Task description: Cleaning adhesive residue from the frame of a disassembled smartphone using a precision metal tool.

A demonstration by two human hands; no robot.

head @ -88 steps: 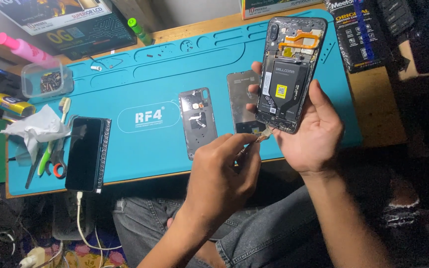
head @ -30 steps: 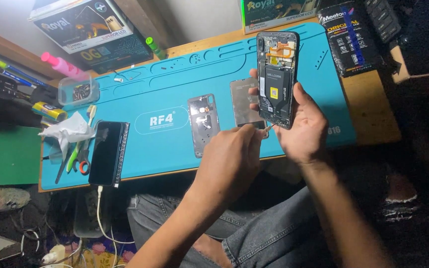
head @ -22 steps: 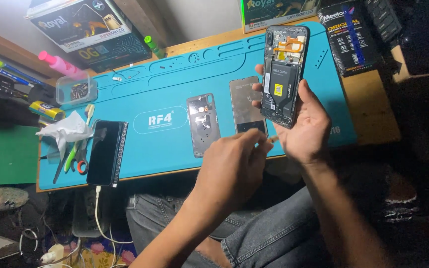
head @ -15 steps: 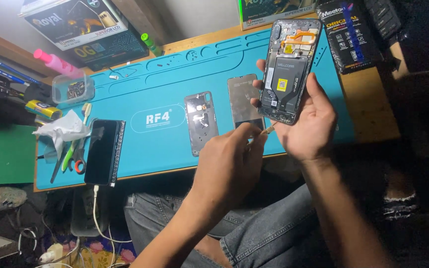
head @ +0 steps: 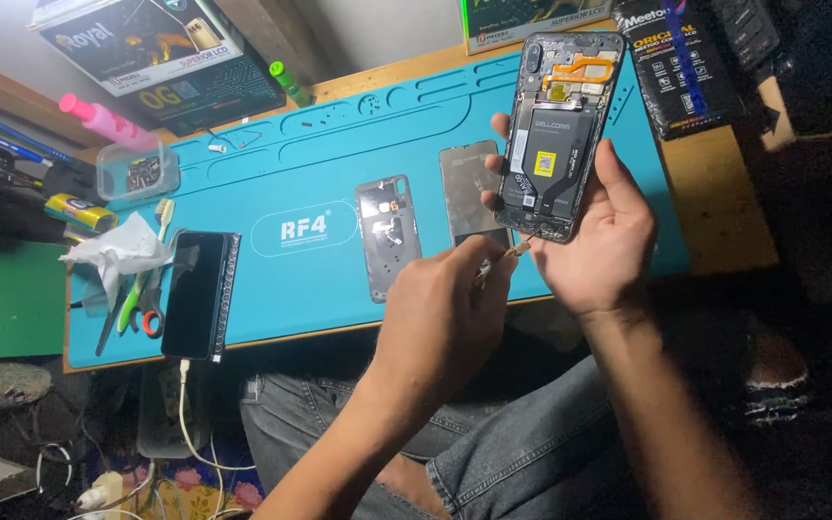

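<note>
Up above the mat, the right hand (head: pixel 601 231) grips an opened phone (head: pixel 559 135) with its back cover off, so the battery and small parts inside show. The phone stands almost upright, its long side running away from the person, tipped a little to the right at the top. The fingers wrap around its far edge and the thumb (head: pixel 616 169) presses on the near edge. The left hand (head: pixel 440 313) sits just below and to the left of the phone, closed around a thin tool (head: pixel 515 250). The tip of the tool points up and to the right, and it is right at the phone's bottom corner; I cannot tell if it really touches. So the phone lies up and to the right of the left hand, and that hand is the nearer one to the bottom edge. Under both hands lies a blue work mat (head: pixel 339 144) on a wooden table. Just beyond the left hand lie a grey back cover (head: pixel 389 234) and a flat dark plate (head: pixel 469 188), side by side. Far to the left of that hand rest a dark phone with a cable (head: pixel 199 294), a crumpled tissue (head: pixel 117 255), scissors (head: pixel 146 308) and a small clear box (head: pixel 137 171). The room around is dim and crowded.
</note>
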